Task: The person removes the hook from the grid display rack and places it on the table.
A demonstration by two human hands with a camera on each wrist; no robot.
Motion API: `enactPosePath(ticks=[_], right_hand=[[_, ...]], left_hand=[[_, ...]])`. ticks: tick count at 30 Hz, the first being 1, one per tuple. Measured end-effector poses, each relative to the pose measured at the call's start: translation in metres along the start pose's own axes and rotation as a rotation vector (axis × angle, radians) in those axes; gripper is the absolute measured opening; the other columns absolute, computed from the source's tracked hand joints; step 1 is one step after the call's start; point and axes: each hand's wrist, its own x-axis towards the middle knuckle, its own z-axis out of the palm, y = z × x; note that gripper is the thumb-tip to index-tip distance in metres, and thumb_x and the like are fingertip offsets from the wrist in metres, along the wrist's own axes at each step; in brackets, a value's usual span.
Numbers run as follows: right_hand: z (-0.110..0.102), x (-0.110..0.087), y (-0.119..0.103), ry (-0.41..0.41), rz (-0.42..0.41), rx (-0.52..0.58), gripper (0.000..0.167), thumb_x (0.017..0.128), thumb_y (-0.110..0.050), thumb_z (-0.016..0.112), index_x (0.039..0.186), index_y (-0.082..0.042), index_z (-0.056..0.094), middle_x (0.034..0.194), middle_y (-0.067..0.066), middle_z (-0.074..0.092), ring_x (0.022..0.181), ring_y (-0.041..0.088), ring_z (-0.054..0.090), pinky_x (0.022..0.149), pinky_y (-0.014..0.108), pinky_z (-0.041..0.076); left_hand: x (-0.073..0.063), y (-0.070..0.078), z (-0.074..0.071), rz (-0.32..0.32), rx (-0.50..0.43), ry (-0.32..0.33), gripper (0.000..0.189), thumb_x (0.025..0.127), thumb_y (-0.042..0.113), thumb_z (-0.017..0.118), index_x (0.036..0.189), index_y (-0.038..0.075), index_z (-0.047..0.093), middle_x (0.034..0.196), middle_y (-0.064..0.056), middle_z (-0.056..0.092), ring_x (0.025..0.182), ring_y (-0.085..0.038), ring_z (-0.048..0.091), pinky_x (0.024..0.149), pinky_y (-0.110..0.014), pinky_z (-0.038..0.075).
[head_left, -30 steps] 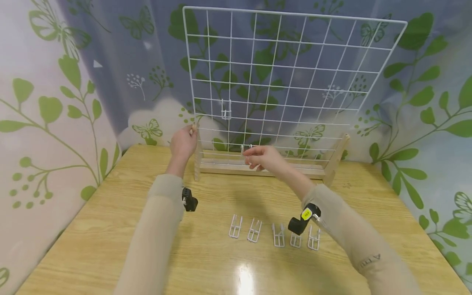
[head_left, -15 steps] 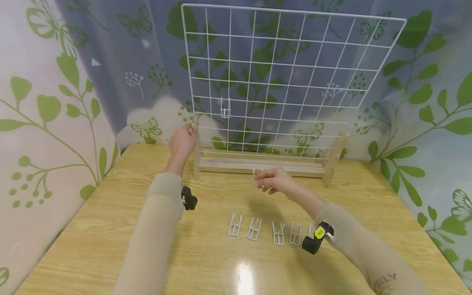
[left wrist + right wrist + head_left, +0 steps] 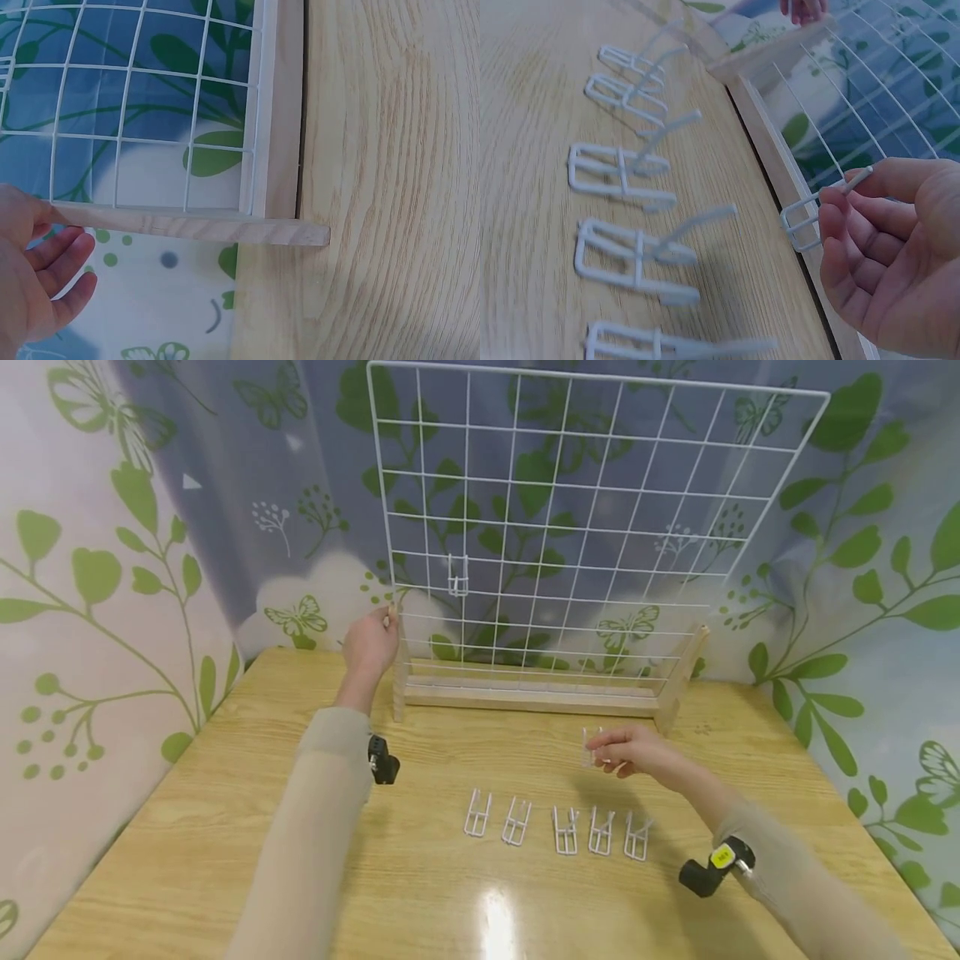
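My left hand [image 3: 369,647] pinches the upper end of the left wooden side piece [image 3: 187,226] of a stand. That stand holds up a white wire grid panel [image 3: 567,376]. One white wire hook [image 3: 458,593] hangs low on the grid's left part. In front of the stand, over the table, my right hand [image 3: 637,752] holds another white wire hook [image 3: 799,221] by its prong, between thumb and fingers. The right wrist view shows this hook's frame clear of the fingers. Part of its back is hidden behind the hand.
Several more white wire hooks [image 3: 565,832] lie in a loose row on the wood-grain table [image 3: 225,827], prongs up. The stand's wooden base bar [image 3: 525,700] runs along the back. A leaf-patterned curtain [image 3: 300,527] stands behind and at both sides.
My right hand has come away from the grid's lower wires, toward me and to the right, with the hook still held. My left hand has stayed on the stand's side piece.
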Motion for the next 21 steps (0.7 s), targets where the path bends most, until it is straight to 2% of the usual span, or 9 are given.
enactPosePath(ticks=[4, 9, 14, 21], right_hand=[[-0.016, -0.016, 0.014, 0.01, 0.024, 0.005, 0.038, 0.093, -0.011, 0.051, 0.12, 0.015, 0.05, 0.085, 0.003, 0.061, 0.076, 0.013, 0.057, 0.067, 0.031, 0.051], [-0.032, -0.038, 0.03, -0.013, 0.042, 0.036, 0.041, 0.093, -0.013, 0.052, 0.121, 0.017, 0.047, 0.087, 0.002, 0.061, 0.077, 0.011, 0.058, 0.067, 0.029, 0.05], [-0.041, -0.059, 0.046, -0.021, 0.104, 0.064, 0.04, 0.092, -0.013, 0.054, 0.119, 0.016, 0.05, 0.087, 0.001, 0.064, 0.076, 0.01, 0.059, 0.066, 0.029, 0.05], [-0.047, -0.082, 0.065, -0.066, 0.164, 0.064, 0.038, 0.093, -0.016, 0.053, 0.117, 0.013, 0.053, 0.086, 0.001, 0.063, 0.074, 0.01, 0.057, 0.065, 0.03, 0.047]], left_hand=[[-0.001, 0.001, -0.001, -0.01, 0.0, -0.012, 0.041, 0.099, 0.028, 0.042, 0.136, 0.012, 0.047, 0.126, -0.012, 0.057, 0.087, -0.029, 0.06, 0.057, -0.032, 0.043], [0.0, 0.001, -0.001, -0.018, 0.002, -0.022, 0.041, 0.099, 0.027, 0.042, 0.137, 0.012, 0.046, 0.124, -0.012, 0.058, 0.082, -0.027, 0.059, 0.053, -0.029, 0.041], [-0.001, 0.001, -0.001, -0.023, 0.002, -0.029, 0.041, 0.099, 0.028, 0.041, 0.137, 0.012, 0.045, 0.122, -0.012, 0.06, 0.074, -0.025, 0.057, 0.05, -0.026, 0.037], [-0.001, 0.001, 0.0, -0.021, -0.003, -0.018, 0.041, 0.099, 0.027, 0.042, 0.136, 0.012, 0.047, 0.121, -0.012, 0.06, 0.079, -0.027, 0.058, 0.052, -0.029, 0.039]])
